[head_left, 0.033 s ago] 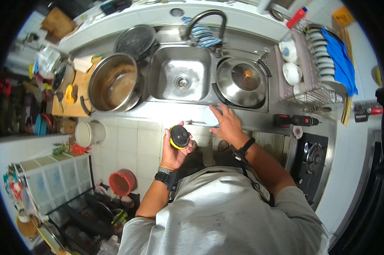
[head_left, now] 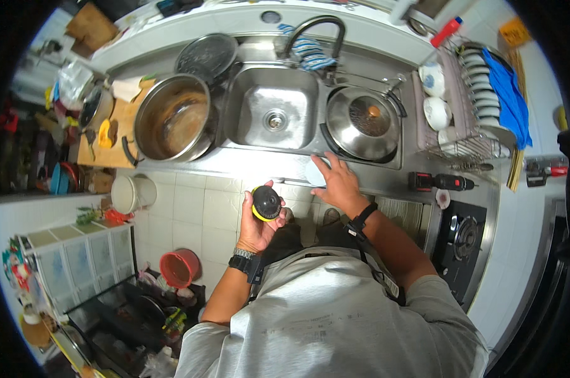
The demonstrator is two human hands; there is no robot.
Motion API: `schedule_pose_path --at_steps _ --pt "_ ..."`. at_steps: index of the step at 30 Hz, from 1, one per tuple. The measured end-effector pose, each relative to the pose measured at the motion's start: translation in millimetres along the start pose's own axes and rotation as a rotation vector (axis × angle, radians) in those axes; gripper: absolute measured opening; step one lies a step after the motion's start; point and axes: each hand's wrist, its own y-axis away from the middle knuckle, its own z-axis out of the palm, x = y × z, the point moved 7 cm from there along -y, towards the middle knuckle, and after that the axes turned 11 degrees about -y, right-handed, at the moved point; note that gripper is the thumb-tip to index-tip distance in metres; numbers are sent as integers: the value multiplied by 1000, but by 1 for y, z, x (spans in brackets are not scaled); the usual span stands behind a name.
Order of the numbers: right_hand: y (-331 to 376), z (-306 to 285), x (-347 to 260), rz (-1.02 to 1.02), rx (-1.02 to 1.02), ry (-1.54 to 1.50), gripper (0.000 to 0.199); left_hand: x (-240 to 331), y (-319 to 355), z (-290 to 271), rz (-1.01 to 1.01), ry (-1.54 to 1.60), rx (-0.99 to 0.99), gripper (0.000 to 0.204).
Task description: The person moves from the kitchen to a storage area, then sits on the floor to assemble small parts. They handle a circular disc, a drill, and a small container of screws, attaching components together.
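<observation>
My left hand (head_left: 256, 222) is wrapped around a round black-and-yellow object (head_left: 267, 203), domed and black on top with a yellow band below; its exact kind does not show. It is held in front of the counter, over the floor. My right hand (head_left: 339, 184) rests at the counter's front edge, fingers spread and pointing toward the sink. A pale, flat disc (head_left: 316, 171) lies on the counter against those fingers, partly covered by them. Whether the fingers press on it or just touch it, I cannot tell.
Beyond my hands is a steel sink (head_left: 239, 135). Left of it stands a big open pot (head_left: 203, 107); on its right, a lidded pan (head_left: 342, 120). Further right are a dish rack (head_left: 458, 148), a black-and-red power drill (head_left: 446, 182) and a gas stove (head_left: 465, 252). A red bucket (head_left: 171, 269) stands below left.
The view has shifted slightly, and the counter things appear a little further right. Both hands keep nearly the same place and grip.
</observation>
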Motion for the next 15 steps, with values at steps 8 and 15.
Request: schedule_pose_path --at_steps 8,15 --pt "-17 66 -76 297 -233 -1144 97 54 96 -88 88 -8 100 80" --pt "31 34 -198 173 -796 -2016 98 53 155 -77 191 131 98 77"
